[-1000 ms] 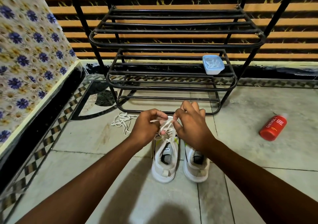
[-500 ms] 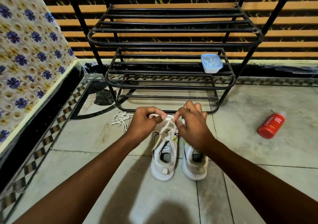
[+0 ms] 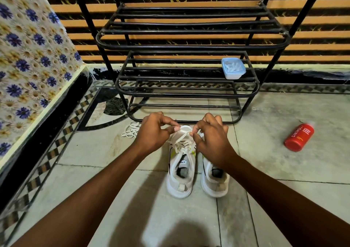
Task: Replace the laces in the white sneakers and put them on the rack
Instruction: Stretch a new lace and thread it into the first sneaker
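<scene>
Both hands work at the toe end of the left sneaker [image 3: 180,163], which stands on the floor [image 3: 94,152] just in front of the rack [image 3: 189,95]. The left hand [image 3: 153,133] and right hand [image 3: 212,138] each pinch a strand of its lace [image 3: 182,133] between curled fingers. That shoe looks mostly laced (the right sneaker [image 3: 215,180] is too hidden to judge). Removed laces [image 3: 130,130] lie nearby; racking remains.
</scene>
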